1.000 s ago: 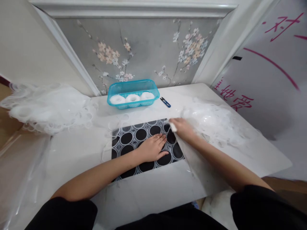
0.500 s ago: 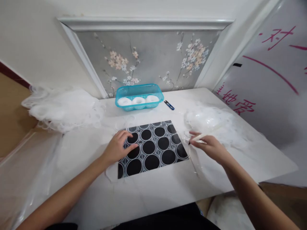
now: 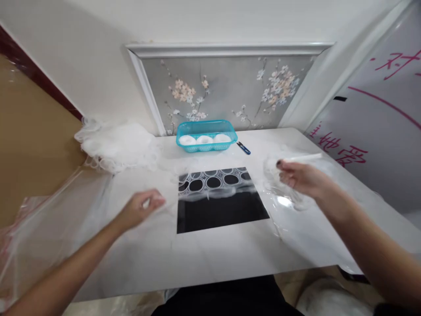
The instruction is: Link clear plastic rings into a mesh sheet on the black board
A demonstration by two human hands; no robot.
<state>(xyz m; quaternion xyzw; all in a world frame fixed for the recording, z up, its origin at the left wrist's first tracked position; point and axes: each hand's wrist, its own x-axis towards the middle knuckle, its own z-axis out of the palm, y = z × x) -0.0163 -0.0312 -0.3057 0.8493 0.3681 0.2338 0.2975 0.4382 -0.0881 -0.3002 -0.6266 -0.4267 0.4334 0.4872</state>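
Observation:
A black rectangular mat [image 3: 223,215] lies on the table. Across its far part is a translucent white lace sheet with ring patterns [image 3: 213,182], its near edge blurred and folded back. My left hand [image 3: 140,208] is off the mat's left side, thumb and fingers brought together; what they pinch, if anything, is too faint to make out. Over the right side of the table, my right hand [image 3: 301,177] is closed around a slim white pen-like tool [image 3: 307,156] with a dark tip. Crumpled translucent material [image 3: 286,193] lies beneath and beside that hand.
A blue plastic basket [image 3: 206,127] with white rolls [image 3: 204,139] stands at the back. Blue thread snips [image 3: 244,148] lie beside it. At the back left is a heap of white lace rings [image 3: 120,145]. A whiteboard with red writing [image 3: 378,114] borders the right.
My left hand has left the mat and drawn to the left. The lace has come off the mat's near part, exposing plain black. My right hand has risen with the white tool.

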